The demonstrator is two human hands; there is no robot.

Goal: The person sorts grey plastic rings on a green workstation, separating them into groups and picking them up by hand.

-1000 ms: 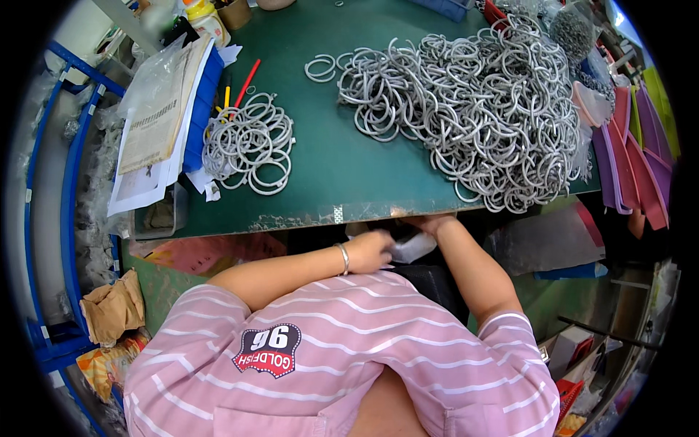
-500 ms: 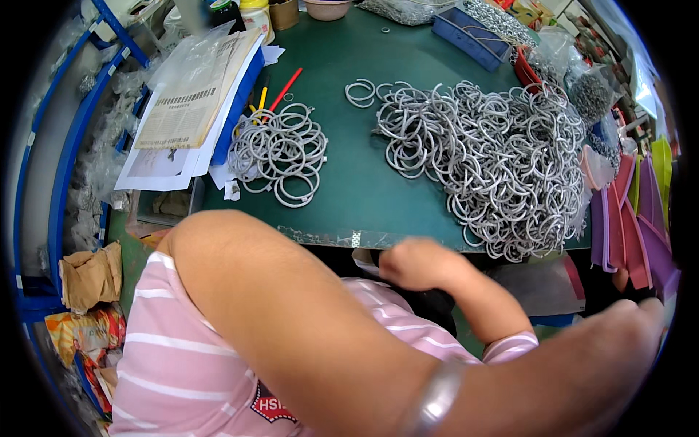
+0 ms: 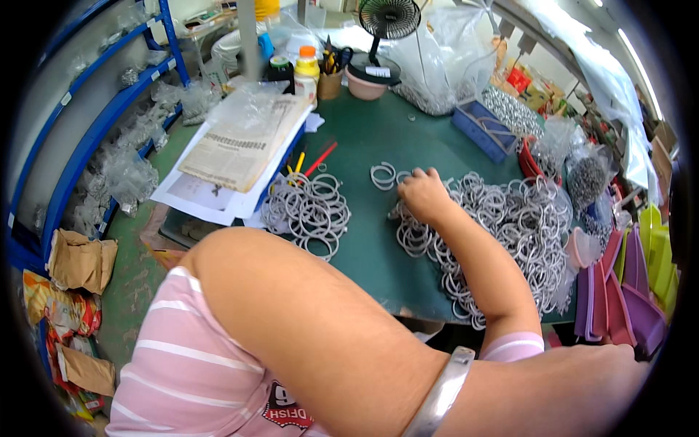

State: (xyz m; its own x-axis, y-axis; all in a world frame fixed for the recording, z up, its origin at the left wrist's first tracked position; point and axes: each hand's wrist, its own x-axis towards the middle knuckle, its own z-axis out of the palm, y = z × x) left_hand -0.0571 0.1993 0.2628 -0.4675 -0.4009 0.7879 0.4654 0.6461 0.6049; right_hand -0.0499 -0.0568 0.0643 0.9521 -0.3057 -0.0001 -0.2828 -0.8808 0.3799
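My right hand (image 3: 424,195) is at the far left edge of a large tangled pile of grey metal rings (image 3: 510,226). Its fingers are curled down among the rings, and whatever they hold is hidden beneath them. Just left of it lie a couple of loose rings (image 3: 382,176) on the green table. My left arm, with a silver bangle at the wrist, crosses close in front of the view. Of my left hand (image 3: 615,360), only a part shows at the lower right, and its fingers are lost at the dark rim. A smaller heap of rings (image 3: 309,211) sits at the table's left.
Newspaper (image 3: 237,146) and sheets cover a blue tray at the left, beside red and yellow sticks. At the back stand bottles, a small fan (image 3: 389,22) and a pink bowl (image 3: 364,87). A blue bin (image 3: 484,131) is behind the pile; purple and green trays (image 3: 633,269) stand right.
My right hand has moved from below the table's near edge up to the ring pile. The view has tilted up, showing more of the back. My left arm stays across the front.
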